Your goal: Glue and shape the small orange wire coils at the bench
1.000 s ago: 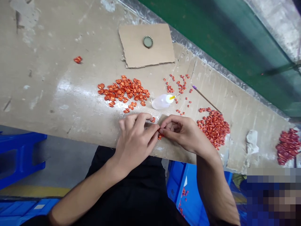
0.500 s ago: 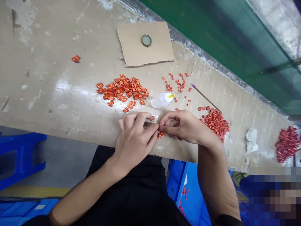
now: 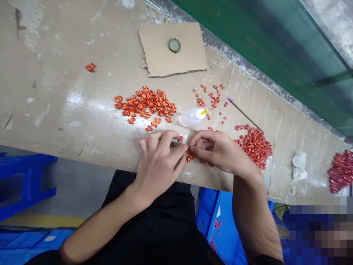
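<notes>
My left hand (image 3: 158,162) and my right hand (image 3: 216,151) meet at the near edge of a worn beige board (image 3: 63,110), their fingertips pinching a small orange-red piece (image 3: 188,150) that is mostly hidden. A few similar pieces (image 3: 189,158) lie just below my right fingertips, and another (image 3: 180,139) lies above my left fingers. Behind my hands is a pile of ribbed orange pieces (image 3: 143,105). A darker red pile (image 3: 255,146) lies beyond my right hand. A translucent squeeze bottle (image 3: 191,117) with a yellow tip lies on its side nearby.
Tiny red bits (image 3: 212,99) are scattered near a purple-tipped stick (image 3: 244,115). A bottle cap (image 3: 174,44) sits on a cardboard sheet (image 3: 171,49). Another red pile (image 3: 341,171) lies far right. Blue crates (image 3: 223,221) stand below the board's near edge.
The whole scene has shifted slightly as my head moved. My right hand has moved a little, and both hands remain pinched together at the same small piece.
</notes>
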A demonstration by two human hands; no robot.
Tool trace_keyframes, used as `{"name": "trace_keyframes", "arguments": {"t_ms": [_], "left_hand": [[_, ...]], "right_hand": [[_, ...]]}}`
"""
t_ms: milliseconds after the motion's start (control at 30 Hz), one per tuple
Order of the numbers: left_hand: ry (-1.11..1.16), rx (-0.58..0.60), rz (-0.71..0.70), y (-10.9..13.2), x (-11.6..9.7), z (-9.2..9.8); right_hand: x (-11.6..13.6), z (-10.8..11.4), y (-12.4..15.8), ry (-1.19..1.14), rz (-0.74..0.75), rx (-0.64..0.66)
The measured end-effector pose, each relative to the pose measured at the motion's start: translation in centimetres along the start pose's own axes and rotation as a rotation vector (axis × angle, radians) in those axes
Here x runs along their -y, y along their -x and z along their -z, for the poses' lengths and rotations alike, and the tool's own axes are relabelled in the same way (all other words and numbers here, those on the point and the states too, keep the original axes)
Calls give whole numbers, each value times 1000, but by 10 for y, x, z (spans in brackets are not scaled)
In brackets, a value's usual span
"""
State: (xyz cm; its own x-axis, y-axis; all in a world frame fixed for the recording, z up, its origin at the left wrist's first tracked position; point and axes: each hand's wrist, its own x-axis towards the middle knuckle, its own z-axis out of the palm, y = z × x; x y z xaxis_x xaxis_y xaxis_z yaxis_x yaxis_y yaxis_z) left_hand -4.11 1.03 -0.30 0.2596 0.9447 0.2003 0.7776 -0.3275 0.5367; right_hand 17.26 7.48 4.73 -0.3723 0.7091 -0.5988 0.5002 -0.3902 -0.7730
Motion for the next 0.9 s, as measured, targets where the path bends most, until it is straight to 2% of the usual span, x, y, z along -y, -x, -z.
{"name": "trace_keyframes", "arguments": {"t_ms": [200, 267, 433, 500, 567, 700, 800, 900], "left_hand": [[3, 11, 1, 0, 0, 1], [-2, 6, 0, 0, 0, 1], [20, -26, -16, 1, 1, 1], [39, -33, -23, 2, 1, 2], [43, -20, -26, 3, 1, 4], [32, 15, -40, 4, -2, 6], [35, 23, -38, 6, -8, 3], [7, 28, -16, 9, -15, -1]], "right_hand": [[-1, -10, 11, 29, 12, -67], [1, -11, 17, 30, 15, -127], [-5, -1, 42, 36, 17, -428], [-14, 3, 49, 105, 17, -547], [-25, 3, 53, 195, 3, -615], [-41, -7, 52, 304, 50, -656], [-44, -12, 48, 367, 152, -625], [-43, -12, 46, 415, 191, -589]]}}
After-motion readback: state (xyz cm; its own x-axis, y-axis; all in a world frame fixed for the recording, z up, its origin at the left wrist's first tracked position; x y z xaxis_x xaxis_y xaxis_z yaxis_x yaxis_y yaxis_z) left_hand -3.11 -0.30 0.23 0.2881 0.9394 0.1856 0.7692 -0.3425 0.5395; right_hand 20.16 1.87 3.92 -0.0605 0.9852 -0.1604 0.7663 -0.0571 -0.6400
